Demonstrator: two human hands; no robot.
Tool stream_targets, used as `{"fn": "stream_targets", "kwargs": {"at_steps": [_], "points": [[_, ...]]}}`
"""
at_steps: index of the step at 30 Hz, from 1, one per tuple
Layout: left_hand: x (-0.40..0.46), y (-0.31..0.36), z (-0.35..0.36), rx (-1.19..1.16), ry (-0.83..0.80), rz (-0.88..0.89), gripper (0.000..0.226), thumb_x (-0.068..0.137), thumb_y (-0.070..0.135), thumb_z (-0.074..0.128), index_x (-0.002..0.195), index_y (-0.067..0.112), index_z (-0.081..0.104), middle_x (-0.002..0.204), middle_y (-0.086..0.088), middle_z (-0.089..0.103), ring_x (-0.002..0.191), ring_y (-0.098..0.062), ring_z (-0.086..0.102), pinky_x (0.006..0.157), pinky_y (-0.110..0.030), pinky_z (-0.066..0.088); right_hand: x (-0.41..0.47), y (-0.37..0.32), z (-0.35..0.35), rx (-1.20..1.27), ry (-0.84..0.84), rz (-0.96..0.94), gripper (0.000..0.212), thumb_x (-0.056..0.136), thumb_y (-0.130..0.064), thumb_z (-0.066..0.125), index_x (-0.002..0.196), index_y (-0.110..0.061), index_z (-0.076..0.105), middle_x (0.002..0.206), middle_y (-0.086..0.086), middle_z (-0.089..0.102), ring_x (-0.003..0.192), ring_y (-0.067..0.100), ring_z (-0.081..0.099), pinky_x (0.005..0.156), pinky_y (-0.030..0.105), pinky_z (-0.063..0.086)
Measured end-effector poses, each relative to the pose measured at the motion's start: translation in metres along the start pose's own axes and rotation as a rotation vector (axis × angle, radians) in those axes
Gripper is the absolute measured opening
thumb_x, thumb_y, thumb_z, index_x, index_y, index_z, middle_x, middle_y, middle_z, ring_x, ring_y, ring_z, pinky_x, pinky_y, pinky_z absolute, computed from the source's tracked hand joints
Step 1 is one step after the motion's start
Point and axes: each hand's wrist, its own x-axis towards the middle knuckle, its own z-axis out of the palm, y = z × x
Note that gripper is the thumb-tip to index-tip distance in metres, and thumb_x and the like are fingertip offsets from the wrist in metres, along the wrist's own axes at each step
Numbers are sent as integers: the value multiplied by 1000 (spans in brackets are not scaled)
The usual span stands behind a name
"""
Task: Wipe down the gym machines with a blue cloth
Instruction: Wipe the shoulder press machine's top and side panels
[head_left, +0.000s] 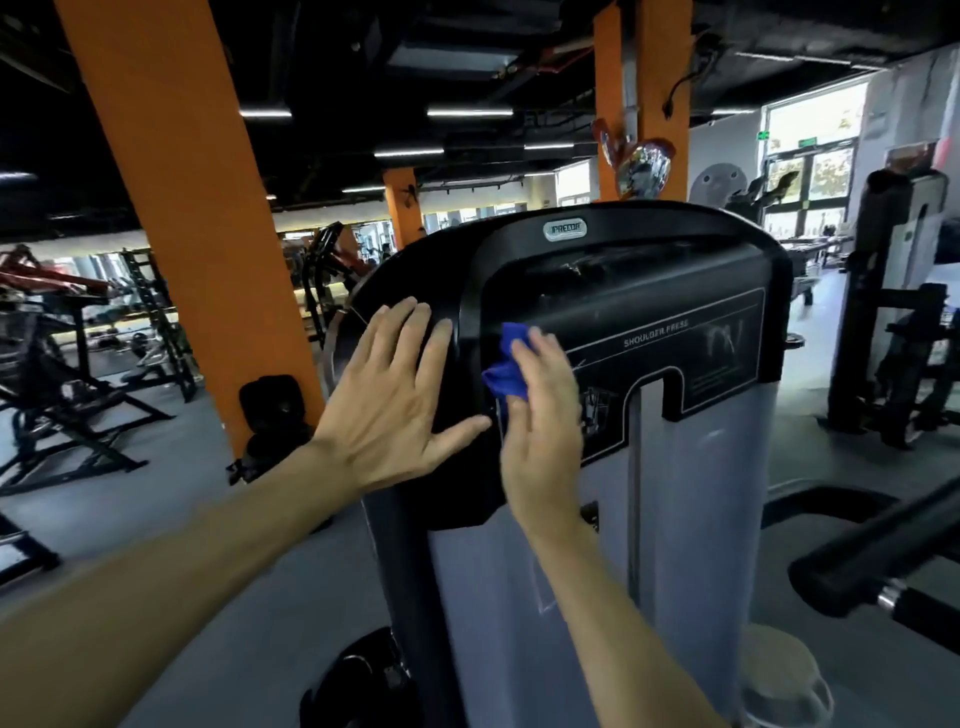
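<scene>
Blue cloth (506, 366) bunched under right hand (543, 415) on shoulder-press panel (675, 332)'s left edge; left hand (387, 400) flat, braced. Cloth may slip.

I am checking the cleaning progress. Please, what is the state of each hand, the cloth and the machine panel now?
left hand: open, fingers straight, flat against the machine's black side cover
right hand: presses the blue cloth on the panel
blue cloth: bunched, partly hidden under the fingers
shoulder press panel: upright, streaks and smudges visible near its top
</scene>
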Motion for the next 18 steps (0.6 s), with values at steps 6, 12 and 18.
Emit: {"fn": "stream_targets", "kwargs": {"at_steps": [6,12,18], "points": [[-8,19,1,133,-143,-10,127,83,87,42,160,-10,13,168,-34,3,157,-50,0,124,-67,17,-3,47,5,-191,-140,-368,44,106,-5,55,149,-9,50,160,9,41,153,23,32,119,37,36],[0,51,-8,291,-375,-117,144,69,105,24,162,-1,-8,159,-44,-21,152,-59,-14,125,-66,11,11,119,-22,-188,-72,-202,56,100,9,56,153,-6,44,163,10,36,155,26,26,122,42,33],[3,54,-16,290,-413,-147,149,61,101,37,162,1,-10,160,-44,-19,152,-59,-13,125,-65,12,-13,55,6,-57,-15,49,64,99,8,52,158,-8,34,169,5,23,158,23,12,128,40,19]]}}
